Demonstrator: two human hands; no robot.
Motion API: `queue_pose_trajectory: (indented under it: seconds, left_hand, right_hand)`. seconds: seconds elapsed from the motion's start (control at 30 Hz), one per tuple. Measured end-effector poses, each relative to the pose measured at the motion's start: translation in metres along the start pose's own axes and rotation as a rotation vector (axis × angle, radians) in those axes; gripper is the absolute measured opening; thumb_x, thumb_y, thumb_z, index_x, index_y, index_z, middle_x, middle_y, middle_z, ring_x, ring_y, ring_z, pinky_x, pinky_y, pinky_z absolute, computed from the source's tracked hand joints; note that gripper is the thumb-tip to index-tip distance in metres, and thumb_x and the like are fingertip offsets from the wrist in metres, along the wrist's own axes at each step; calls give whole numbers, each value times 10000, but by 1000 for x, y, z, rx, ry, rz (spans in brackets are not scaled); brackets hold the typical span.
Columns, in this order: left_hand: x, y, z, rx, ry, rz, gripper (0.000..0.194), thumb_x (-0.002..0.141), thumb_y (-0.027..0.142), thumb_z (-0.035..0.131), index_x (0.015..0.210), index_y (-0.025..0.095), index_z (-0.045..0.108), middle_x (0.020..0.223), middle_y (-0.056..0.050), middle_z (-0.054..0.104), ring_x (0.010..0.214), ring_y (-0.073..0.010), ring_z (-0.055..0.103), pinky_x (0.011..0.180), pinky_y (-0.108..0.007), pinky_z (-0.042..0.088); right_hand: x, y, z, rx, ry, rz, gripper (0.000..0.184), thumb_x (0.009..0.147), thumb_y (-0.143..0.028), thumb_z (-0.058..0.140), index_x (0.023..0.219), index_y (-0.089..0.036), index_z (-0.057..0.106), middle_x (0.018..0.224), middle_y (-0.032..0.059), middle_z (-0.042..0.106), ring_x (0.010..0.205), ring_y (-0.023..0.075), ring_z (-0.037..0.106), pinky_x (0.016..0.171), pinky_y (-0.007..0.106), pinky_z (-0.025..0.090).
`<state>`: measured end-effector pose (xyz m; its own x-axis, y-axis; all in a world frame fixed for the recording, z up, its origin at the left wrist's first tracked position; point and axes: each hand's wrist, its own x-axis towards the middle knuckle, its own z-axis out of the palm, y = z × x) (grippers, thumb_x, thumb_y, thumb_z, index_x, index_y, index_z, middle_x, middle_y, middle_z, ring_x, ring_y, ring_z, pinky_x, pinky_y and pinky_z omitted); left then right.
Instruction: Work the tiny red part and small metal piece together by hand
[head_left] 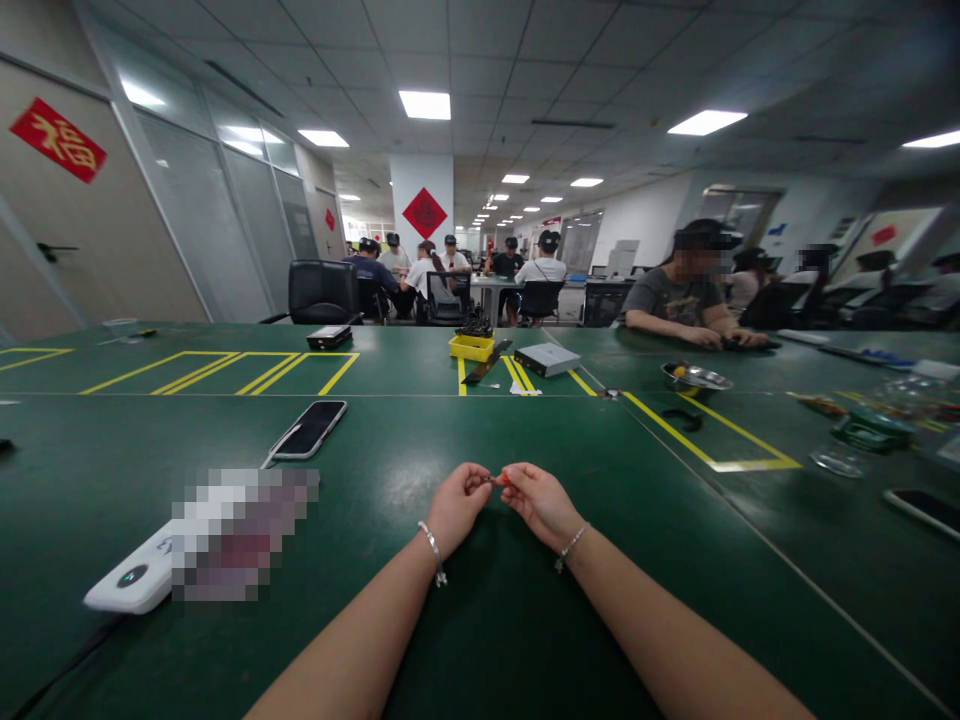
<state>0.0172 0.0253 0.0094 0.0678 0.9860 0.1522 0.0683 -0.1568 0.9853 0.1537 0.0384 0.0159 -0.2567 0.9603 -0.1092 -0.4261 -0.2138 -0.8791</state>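
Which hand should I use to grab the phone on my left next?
Left, I'd say: your left hand is nearer the phone, while your right hand would have to reach across. Both are busy at a small red piece, so let the right hold that.

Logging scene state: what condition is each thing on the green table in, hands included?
Left hand: fingertips closed; item too small to identify.
Right hand: pinching small red piece.
Phone: flat, screen dark.
Yellow bin: open, holding dark items.
Metal bowl: upright, something orange inside.
White device: flat; on or off, can't tell.
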Motion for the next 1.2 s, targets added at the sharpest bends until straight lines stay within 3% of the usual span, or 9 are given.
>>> queue_pose_trajectory:
  seconds: [0.17,0.3,0.5,0.73,0.9,1.2]
  left_hand:
    - [2,-6,0,-2,24,-7,139,648,180,535,775,166,480,585,35,525,531,-80,483,496,-185,356]
    - [1,-1,-1,22,-20,13,122,655,204,536,766,157,523,661,5,557,594,-92,500,550,-197,378]
    - [-3,6,-2,184,-30,30,149,660,210,521,791,157,568,631,21,533,567,-86,454,545,-198,356]
    - [-4,8,-2,273,-31,46,176,678,274,503,777,155,586,595,25,520,547,-89,429,526,-200,335]
    - [-3,6,-3,275,-14,-4,193,682,297,497,771,149,582,571,25,518,523,-90,434,499,-200,329]
    - [-3,12,-2,158,-27,-90,182,657,280,536,757,136,584,593,6,562,560,-104,495,535,-207,368]
  right_hand:
    - [-1,-1,1,-2,22,-21,178,598,-270,651,682,-141,562,632,11,596,533,55,496,580,216,412]
    - [-1,0,2,-6,33,-35,190,574,-262,666,674,-146,554,597,-12,569,531,55,489,573,212,405]
    - [-1,2,3,-41,46,-72,207,543,-249,678,640,-148,527,568,-29,553,503,54,473,539,208,387]
    - [-1,5,5,-98,55,-109,203,512,-246,691,632,-141,566,621,0,589,603,97,532,638,254,414]
    - [3,11,0,-164,12,-131,219,530,-223,673,723,-141,610,694,26,621,671,122,554,705,291,414]
    - [3,8,3,-399,60,-267,203,571,-231,632,763,-165,622,731,18,618,700,134,563,712,291,429]
